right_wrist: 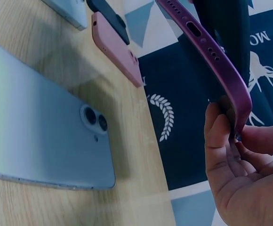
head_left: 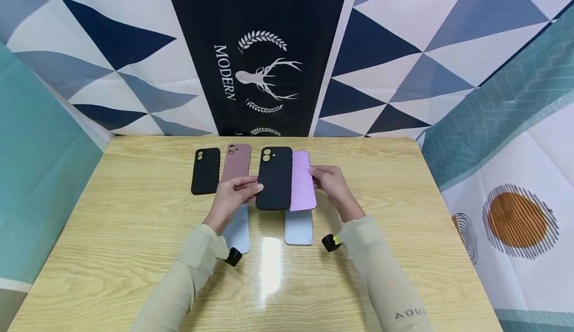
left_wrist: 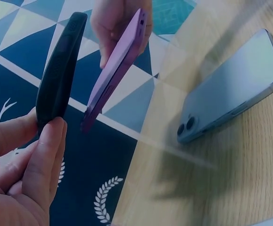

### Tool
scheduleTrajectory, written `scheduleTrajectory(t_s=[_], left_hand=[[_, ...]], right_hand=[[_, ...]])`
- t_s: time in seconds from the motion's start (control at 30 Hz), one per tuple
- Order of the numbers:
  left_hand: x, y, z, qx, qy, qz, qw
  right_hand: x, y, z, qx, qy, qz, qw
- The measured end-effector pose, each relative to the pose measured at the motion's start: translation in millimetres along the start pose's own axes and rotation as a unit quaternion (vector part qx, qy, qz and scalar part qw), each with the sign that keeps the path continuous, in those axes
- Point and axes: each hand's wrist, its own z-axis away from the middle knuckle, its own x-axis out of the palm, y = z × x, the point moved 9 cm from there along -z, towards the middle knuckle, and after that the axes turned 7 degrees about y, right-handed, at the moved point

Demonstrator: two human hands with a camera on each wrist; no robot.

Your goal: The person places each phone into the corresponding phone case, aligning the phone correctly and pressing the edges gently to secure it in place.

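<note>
My left hand [head_left: 236,195] pinches a black phone case [head_left: 274,178] by its left edge, between thumb and fingers. The case's back, with camera cutouts at the top left, faces the head camera. In my right hand [head_left: 332,182] a purple phone case [head_left: 304,181] is pinched by its right edge; the right wrist view shows a port cutout and small holes along its end. The black case partly overlaps the purple one in the head view, both held above the table. Below them lies a light blue phone [head_left: 298,228], its two camera lenses visible in the wrist views.
A second black phone case [head_left: 206,171] and a dusty pink phone case [head_left: 236,160] lie at the back left of the wooden table [head_left: 125,212]. Another pale phone [head_left: 237,230] is partly hidden under my left forearm. Patterned cloth [head_left: 264,73] hangs behind the table.
</note>
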Motion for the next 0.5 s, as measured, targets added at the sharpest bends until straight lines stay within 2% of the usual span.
scheduleTrajectory(t_s=[0.5], left_hand=[[11.6, -3.3, 0.9, -0.002, -0.008, 0.014, 0.9999]], right_hand=[[8.6, -4.0, 2.6, -0.007, -0.013, -0.019, 1.0]])
